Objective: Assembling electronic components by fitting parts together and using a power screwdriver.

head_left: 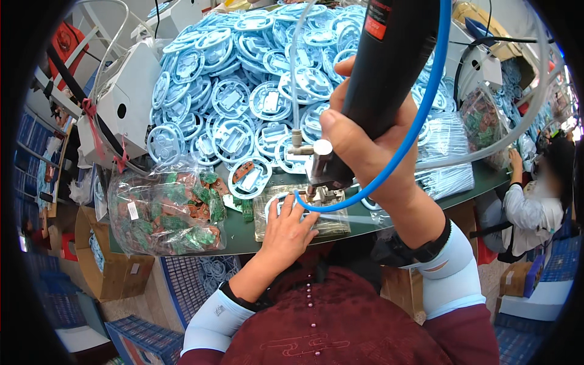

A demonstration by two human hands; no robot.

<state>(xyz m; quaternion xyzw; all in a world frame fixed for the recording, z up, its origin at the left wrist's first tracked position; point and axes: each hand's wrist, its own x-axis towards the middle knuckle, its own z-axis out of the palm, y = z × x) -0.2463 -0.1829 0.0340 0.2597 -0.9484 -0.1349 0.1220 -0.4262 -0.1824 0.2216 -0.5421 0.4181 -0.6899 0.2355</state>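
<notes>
- Our right hand [376, 153] grasps the black power screwdriver [389, 67].
- Our left hand [286, 236], unclenched, rests on the pale-blue round housing [272, 210], near centre.
- We seem to be driving screws; next calls for steady alignment.

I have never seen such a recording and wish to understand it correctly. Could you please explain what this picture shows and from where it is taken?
There is no robot: a person works with two bare hands. The camera sits on the head and looks down; its wide lens bends straight edges. The right grip, simply a hand, holds a black tool; a blue hose curves past it. The left grip rests over a flat block, partly hiding it. On the green table are a heap of pale blue round parts, a clear bag of circuit boards and many thin white sticks.
</notes>
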